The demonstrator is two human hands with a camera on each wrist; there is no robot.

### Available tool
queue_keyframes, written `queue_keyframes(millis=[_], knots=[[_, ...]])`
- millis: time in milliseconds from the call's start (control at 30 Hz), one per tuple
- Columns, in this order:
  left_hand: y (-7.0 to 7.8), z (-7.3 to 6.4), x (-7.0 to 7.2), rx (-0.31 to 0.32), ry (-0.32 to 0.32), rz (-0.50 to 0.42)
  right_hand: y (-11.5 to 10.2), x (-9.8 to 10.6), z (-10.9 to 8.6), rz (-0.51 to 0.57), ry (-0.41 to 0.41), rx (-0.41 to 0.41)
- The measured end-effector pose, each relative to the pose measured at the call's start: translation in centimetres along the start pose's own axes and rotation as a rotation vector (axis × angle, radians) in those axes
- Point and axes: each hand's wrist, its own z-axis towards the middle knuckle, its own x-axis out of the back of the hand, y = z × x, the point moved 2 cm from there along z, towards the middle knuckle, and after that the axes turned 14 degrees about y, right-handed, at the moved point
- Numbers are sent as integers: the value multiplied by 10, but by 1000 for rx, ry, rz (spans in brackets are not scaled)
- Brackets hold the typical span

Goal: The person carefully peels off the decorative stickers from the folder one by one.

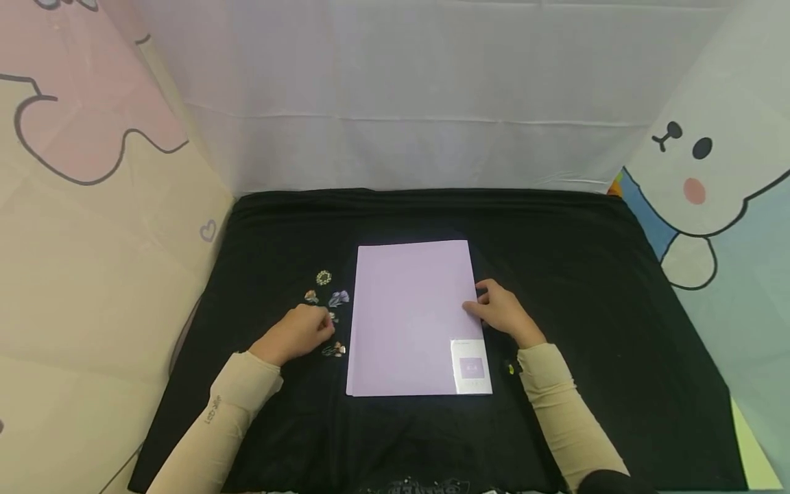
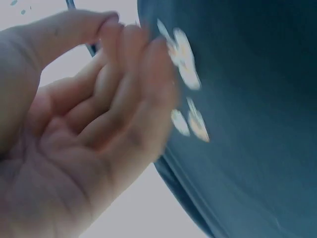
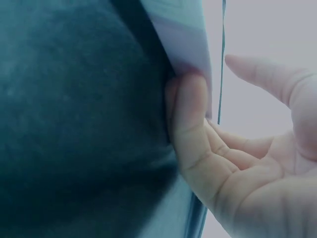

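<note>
A pale purple folder (image 1: 413,315) lies flat on the black cloth, a white label (image 1: 472,367) at its lower right corner. At its right edge is my right hand (image 1: 503,314), thumb overlapping the cover in the head view. In the right wrist view its fingertips (image 3: 190,89) touch the folder's edge, while the thumb stands apart. Left of the folder, my left hand (image 1: 299,334) hovers among small ornaments, fingers loosely curved and thumb close to the fingertips; nothing shows in its grasp. Near it are a beaded ring (image 1: 324,277), a purplish ornament (image 1: 339,298) and an orange-and-white one (image 1: 335,349).
Another small ornament (image 1: 311,296) sits between the ring and my left hand. A tiny yellow-green thing (image 1: 511,369) lies by my right sleeve. The black cloth (image 1: 605,295) covers the table, with white fabric (image 1: 401,89) behind and printed cartoon panels on both sides.
</note>
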Motion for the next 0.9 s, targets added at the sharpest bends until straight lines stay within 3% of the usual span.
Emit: queue_keyframes(millis=[167,367,733,900], knots=[[29,20,-23,-81,73,65,3,-3,1,15,-1,-13],[49,30,-40,-181,136,171,1,-7,-1,15,-19,-15],[51,34,-50,-192,153,181,0,-3,3,39,-31,-5],[51,34,-49,-200,178,154,2,0,7,142,-48,-22]])
